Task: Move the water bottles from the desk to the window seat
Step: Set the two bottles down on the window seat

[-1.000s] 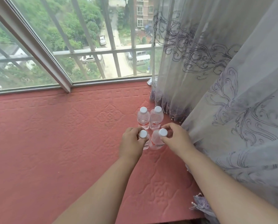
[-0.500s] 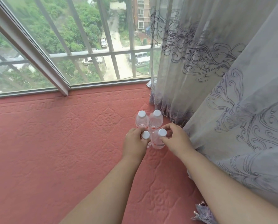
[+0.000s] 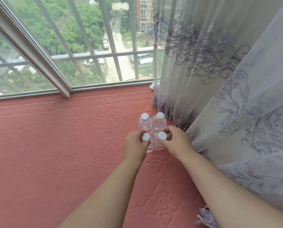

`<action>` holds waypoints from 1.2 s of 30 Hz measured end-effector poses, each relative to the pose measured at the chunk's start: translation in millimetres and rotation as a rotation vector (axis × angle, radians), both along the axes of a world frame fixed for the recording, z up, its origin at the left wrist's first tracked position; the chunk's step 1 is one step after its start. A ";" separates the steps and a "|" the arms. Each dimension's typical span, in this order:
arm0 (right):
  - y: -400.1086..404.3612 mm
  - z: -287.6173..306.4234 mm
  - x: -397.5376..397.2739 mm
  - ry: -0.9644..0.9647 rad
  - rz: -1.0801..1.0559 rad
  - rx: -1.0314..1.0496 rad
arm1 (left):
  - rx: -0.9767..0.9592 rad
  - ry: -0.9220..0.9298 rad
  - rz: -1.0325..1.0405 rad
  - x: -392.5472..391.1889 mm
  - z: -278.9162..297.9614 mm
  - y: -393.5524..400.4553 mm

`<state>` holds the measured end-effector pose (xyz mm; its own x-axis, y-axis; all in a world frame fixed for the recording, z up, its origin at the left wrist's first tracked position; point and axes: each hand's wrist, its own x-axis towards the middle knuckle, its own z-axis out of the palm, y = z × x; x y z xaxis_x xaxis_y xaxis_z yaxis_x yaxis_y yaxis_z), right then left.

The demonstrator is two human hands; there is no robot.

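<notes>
Four small clear water bottles (image 3: 152, 134) stand upright in a tight two-by-two cluster on the window seat (image 3: 55, 145), right of centre and just beside the curtain hem. Each is a rounded see-through plastic bottle with a white screw cap; how much water is inside I cannot tell.

The left hand (image 3: 134, 145) grips the near-left bottle (image 3: 147, 143), fingers (image 3: 137, 134) curled round its neck just below the cap. The right hand (image 3: 177, 141) grips the near-right bottle (image 3: 158, 142), thumb and fingers clamped round the neck under the cap. Both near bottles touch each other. At twelve o'clock from them, the far-left bottle (image 3: 145, 123) and far-right bottle (image 3: 159, 122) stand free, shoulder to shoulder, close against the near pair.

The seat is covered in a salmon-red padded material, embossed with diamond medallions, floral swirls and a key-pattern border along the far edge.

From one to four o'clock hangs a sheer grey curtain (image 3: 219, 79) embroidered with dark scrolling lines, its beaded hem resting on the seat. At twelve o'clock, a metal-framed window (image 3: 44, 60) with outer bars looks down from high up onto trees, a road and parked cars.
</notes>
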<state>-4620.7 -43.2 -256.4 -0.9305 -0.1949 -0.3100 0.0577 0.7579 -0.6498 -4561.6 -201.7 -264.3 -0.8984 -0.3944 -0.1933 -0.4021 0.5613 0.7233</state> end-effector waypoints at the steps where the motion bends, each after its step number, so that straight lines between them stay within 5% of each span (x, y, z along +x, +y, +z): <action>1: -0.5 -0.5 0.0 -0.003 -0.002 0.002 | 0.004 -0.007 -0.001 -0.5 -0.2 -0.6; 36: 1.8 6.0 9.9 -0.012 -0.002 0.079 | -0.006 -0.060 -0.050 11.8 11.7 -1.3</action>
